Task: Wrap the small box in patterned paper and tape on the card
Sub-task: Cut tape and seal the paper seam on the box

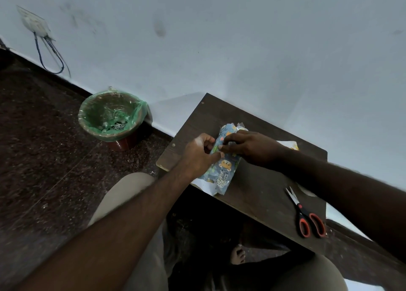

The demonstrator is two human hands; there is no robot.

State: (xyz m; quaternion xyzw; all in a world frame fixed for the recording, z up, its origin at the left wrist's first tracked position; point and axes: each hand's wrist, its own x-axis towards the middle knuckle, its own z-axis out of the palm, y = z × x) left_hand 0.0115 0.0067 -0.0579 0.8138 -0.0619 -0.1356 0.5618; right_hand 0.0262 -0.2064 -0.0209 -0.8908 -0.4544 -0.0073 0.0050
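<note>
— Dark wooden table sits just past your knees. Its near edge runs from lower right up to the left corner. A bare foot shows in the shadow beneath it.

— What is hidden from me?

— Your right forearm covers most of a pale curved thing just beyond the scissors; I cannot tell what it is. The scissors lie by the near edge, well apart from the box.

— Where is the box?

— It is on the table's left part, wholly under paper, with a white flap reaching the near edge. Your left hand has its fingers curled and pinches the paper at the box's left side. Your right hand arches over the top, its fingertips pinching the same fold. The far end is bunched and hard to read.

— Room to move?

— Bare wood lies between box and scissors. A white-and-yellow scrap peeks from behind your right wrist near the far edge. Off the table to the left, a green-lined bin stands by the wall.
</note>
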